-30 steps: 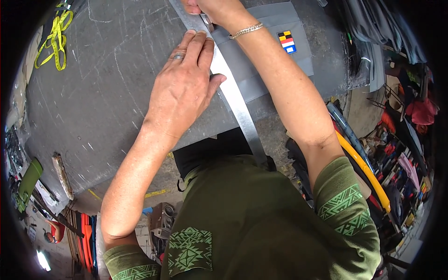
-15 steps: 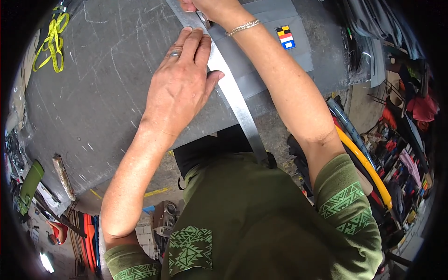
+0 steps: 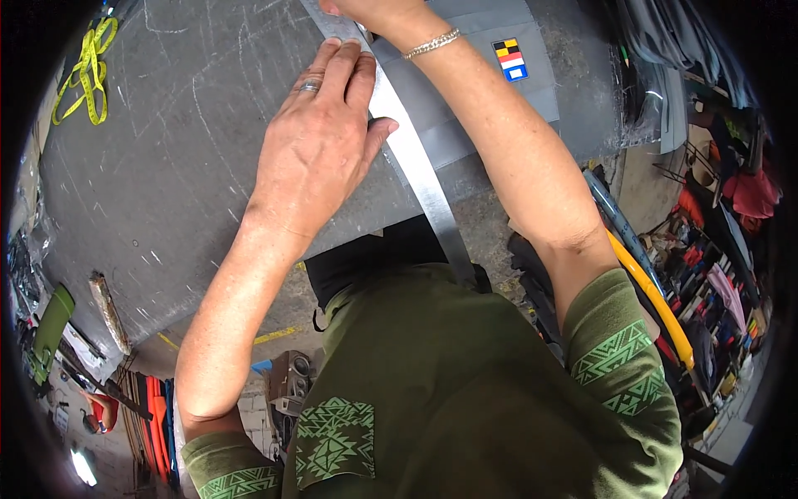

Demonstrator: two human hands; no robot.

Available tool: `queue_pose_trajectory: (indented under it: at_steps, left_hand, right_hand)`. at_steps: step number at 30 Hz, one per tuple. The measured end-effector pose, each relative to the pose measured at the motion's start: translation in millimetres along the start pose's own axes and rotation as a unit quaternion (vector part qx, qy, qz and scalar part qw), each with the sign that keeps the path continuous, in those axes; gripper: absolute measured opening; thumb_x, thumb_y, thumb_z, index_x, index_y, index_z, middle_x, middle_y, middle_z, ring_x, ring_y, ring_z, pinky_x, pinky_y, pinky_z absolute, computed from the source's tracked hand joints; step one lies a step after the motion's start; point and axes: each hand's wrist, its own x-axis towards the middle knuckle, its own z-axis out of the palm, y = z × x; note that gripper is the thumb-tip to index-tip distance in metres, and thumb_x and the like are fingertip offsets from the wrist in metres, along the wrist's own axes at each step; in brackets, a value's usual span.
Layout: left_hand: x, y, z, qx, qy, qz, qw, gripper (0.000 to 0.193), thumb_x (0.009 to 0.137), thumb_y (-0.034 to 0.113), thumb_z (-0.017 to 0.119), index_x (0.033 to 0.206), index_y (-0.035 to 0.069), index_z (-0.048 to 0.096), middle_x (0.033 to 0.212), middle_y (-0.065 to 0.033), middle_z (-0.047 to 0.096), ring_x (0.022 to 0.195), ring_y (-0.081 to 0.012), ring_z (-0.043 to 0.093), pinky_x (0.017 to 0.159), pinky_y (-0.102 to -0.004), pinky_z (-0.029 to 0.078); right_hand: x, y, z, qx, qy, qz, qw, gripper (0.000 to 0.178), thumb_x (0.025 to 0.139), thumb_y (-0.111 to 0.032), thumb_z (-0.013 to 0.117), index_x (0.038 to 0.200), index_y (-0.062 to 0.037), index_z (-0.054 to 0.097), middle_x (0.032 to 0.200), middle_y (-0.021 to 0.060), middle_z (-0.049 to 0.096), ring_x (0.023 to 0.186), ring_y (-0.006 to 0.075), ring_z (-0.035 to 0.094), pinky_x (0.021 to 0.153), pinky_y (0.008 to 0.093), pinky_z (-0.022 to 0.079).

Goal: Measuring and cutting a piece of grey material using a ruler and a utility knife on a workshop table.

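Note:
My left hand lies flat on a long metal ruler, fingers stretched forward and close together, thumb over the ruler's right side. The ruler runs slantwise from the top edge to the near table edge and overhangs toward my body. My right hand is closed beside the ruler's far part and cut off by the top edge. Its fingers hide what they hold; only a small bit of something shows below them. Right of the ruler lies a grey sheet of material bearing a small colourful checked-and-striped patch.
The scratched dark grey table spreads to the left. A yellow tape measure lies at its far left, and a wrapped stick-like piece near its front edge. Grey material hangs at the far right, above cluttered shelves.
My right hand has slid slightly farther up along the ruler, more out of view. The left hand stays pressed on the ruler. The whole view has shifted a little.

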Motion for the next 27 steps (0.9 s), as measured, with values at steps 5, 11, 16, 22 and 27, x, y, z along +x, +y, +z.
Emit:
queue_pose_trajectory:
  at_steps: [5,11,16,22,27]
  left_hand:
    - [0,0,0,0.007,-0.002,0.000,1.000,0.062,0.093,0.035,0.072,0.139,-0.002,0.052,0.143,-0.0165,0.053,0.140,-0.0325,0.050,0.112,-0.0405,0.049]
    - [0,0,1,0.026,-0.017,0.000,1.000,0.061,0.095,0.037,0.071,0.138,-0.002,0.052,0.142,-0.0147,0.053,0.141,-0.0276,0.049,0.116,-0.0355,0.045]
    - [0,3,2,0.029,-0.012,0.006,1.000,0.061,0.094,0.036,0.071,0.138,-0.002,0.052,0.143,-0.0148,0.052,0.141,-0.0278,0.049,0.116,-0.0360,0.046]
    - [-3,-1,4,0.032,0.007,0.010,0.999,0.060,0.094,0.035,0.072,0.136,-0.003,0.053,0.141,-0.0157,0.054,0.140,-0.0290,0.051,0.114,-0.0371,0.047]
    - [-2,-3,7,0.026,0.020,0.023,0.999,0.058,0.093,0.034,0.072,0.134,-0.004,0.054,0.140,-0.0174,0.055,0.138,-0.0317,0.051,0.113,-0.0383,0.048]
  right_hand:
    - [2,-2,0,0.004,0.005,0.009,1.000,0.049,0.109,-0.037,0.034,0.091,0.0024,0.058,0.080,0.0225,0.058,0.080,0.0425,0.060,0.076,0.0503,0.046]
    - [3,-7,-3,0.020,0.020,0.042,0.999,0.047,0.108,-0.038,0.041,0.091,0.0018,0.059,0.073,0.0148,0.060,0.068,0.0296,0.061,0.066,0.0426,0.048]
    - [7,25,5,0.114,0.063,0.042,0.991,0.046,0.107,-0.042,0.044,0.093,-0.0013,0.062,0.065,0.0053,0.056,0.050,0.0162,0.053,0.049,0.0335,0.043]
    - [5,3,4,0.189,0.010,0.165,0.968,0.048,0.107,-0.046,0.044,0.094,-0.0036,0.061,0.062,0.0017,0.053,0.043,0.0136,0.048,0.040,0.0302,0.038]
    - [8,-3,1,0.246,-0.005,0.218,0.945,0.046,0.108,-0.048,0.043,0.101,-0.0048,0.058,0.059,-0.0002,0.048,0.038,0.0123,0.042,0.034,0.0302,0.033]
